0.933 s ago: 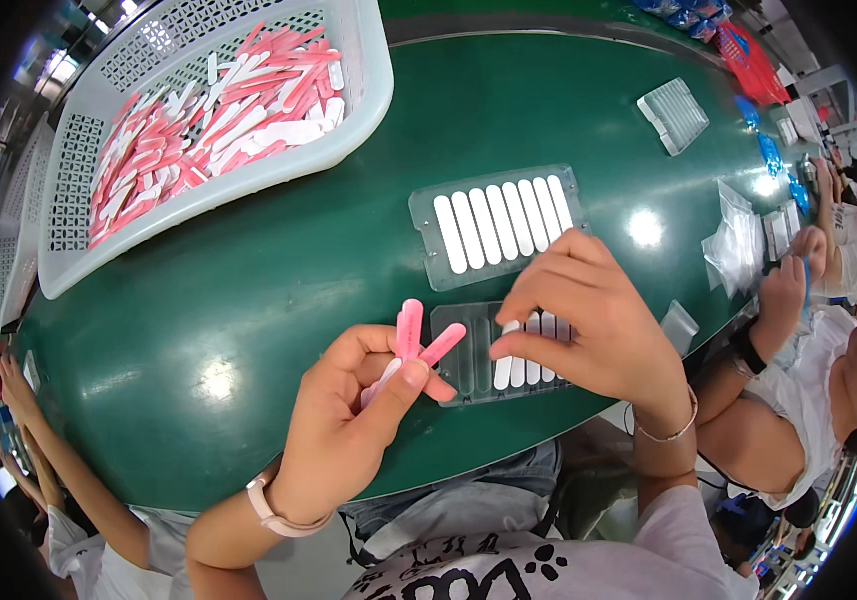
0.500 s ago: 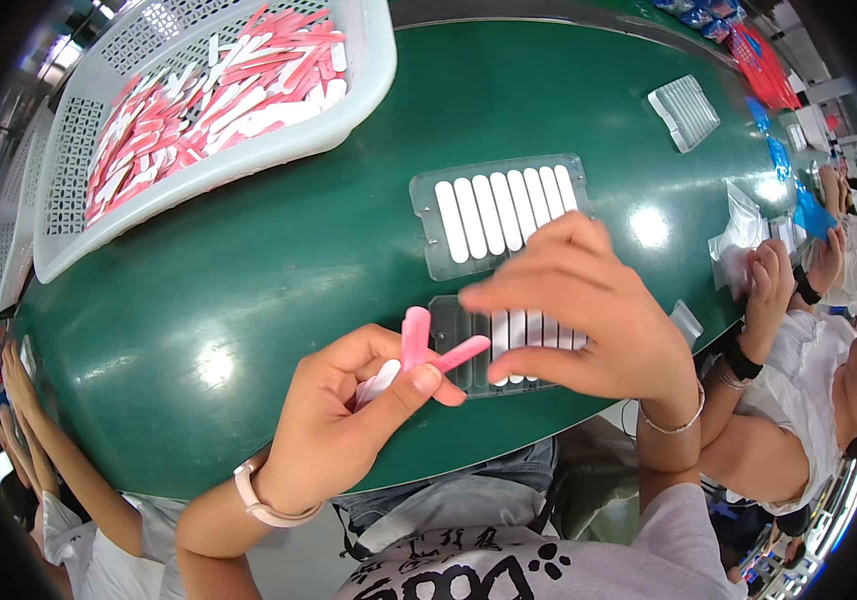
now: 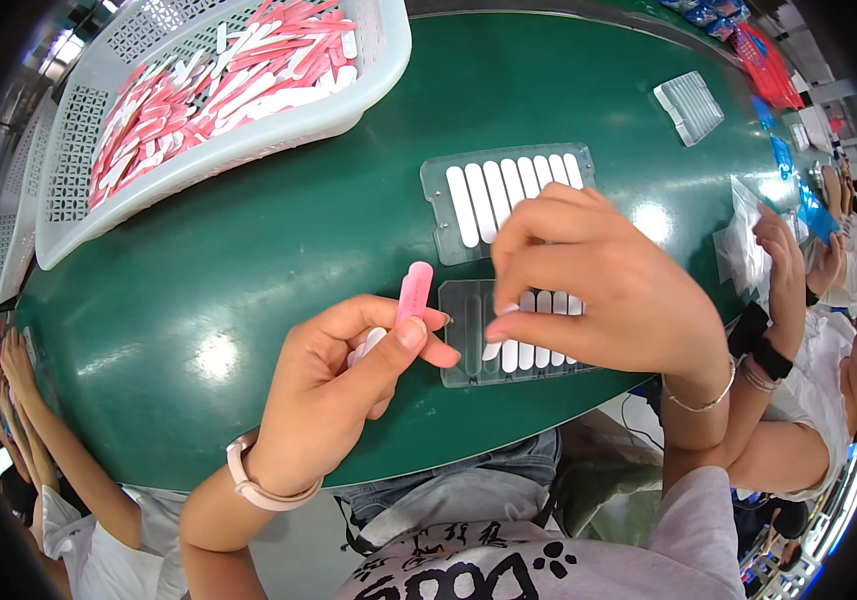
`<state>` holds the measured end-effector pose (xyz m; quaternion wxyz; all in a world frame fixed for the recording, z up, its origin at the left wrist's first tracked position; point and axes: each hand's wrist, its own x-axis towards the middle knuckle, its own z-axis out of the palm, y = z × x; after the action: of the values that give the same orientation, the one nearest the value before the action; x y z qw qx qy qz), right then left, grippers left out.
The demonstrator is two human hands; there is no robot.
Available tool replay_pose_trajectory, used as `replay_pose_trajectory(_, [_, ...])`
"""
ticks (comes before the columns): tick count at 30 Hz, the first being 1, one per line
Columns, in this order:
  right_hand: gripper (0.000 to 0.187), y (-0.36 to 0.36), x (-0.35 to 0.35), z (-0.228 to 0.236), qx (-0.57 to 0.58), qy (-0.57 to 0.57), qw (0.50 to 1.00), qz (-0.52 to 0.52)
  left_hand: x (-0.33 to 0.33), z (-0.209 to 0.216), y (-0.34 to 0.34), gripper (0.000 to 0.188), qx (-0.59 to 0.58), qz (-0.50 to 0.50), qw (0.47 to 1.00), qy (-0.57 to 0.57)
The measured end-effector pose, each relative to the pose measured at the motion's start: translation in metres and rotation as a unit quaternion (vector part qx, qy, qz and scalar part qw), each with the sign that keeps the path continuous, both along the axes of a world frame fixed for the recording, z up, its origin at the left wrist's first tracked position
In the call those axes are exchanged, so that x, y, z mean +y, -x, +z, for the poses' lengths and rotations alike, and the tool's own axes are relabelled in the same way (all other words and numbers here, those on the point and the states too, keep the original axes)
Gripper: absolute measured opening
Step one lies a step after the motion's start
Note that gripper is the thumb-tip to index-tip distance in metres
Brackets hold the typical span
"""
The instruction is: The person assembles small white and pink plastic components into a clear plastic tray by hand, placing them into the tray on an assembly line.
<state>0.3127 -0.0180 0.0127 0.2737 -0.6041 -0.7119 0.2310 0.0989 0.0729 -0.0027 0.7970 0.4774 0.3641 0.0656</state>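
Pink nail files [image 3: 414, 290] stand up between the thumb and fingers of my left hand [image 3: 333, 375]. More white ones show within its curled fingers. My right hand [image 3: 608, 275] is over the near clear slotted tray [image 3: 461, 345], thumb and fingers closed on a white nail file [image 3: 491, 351] at one of the slots; part of it is hidden by the thumb. White files fill the slots to the right, while slots at the left end are bare. Behind it lies a second clear tray [image 3: 434, 190] with a row of white files, partly covered by my right hand.
A white plastic basket [image 3: 378, 75] heaped with pink and white files stands at the far left. Another slotted tray [image 3: 690, 107] lies far right. Clear plastic bags [image 3: 738, 245] lie at the right, by a co-worker's hand [image 3: 780, 250]. Another person's arms [image 3: 78, 450] rest at the left.
One pink-sided file that stuck out to the right from my left hand is now gone from it. My right hand has come down onto the near tray with a file. The view has shifted slightly.
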Motion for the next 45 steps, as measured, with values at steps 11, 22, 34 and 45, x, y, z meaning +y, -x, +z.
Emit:
replay_pose_trajectory(11, [0.027,0.019,0.003,-0.011,0.154,-0.071,0.984,-0.053,-0.003,-0.006,0.006,0.013,0.005,-0.041,0.998,-0.053])
replay_pose_trajectory(22, [0.009,0.005,0.004,-0.004,0.15,0.012,0.989,-0.01,0.008,0.007,0.006,0.015,-0.067,-0.046,0.977,-0.195])
replay_pose_trajectory(34, [0.048,0.011,-0.02,0.0,-0.066,0.056,0.985,-0.151,-0.008,-0.01,0.007,0.027,-0.118,-0.273,0.644,-0.705])
replay_pose_trajectory(45, [0.065,0.034,-0.059,0.008,-0.207,0.046,0.974,-0.083,-0.015,-0.005,0.011,0.028,-0.068,-0.294,0.616,-0.728])
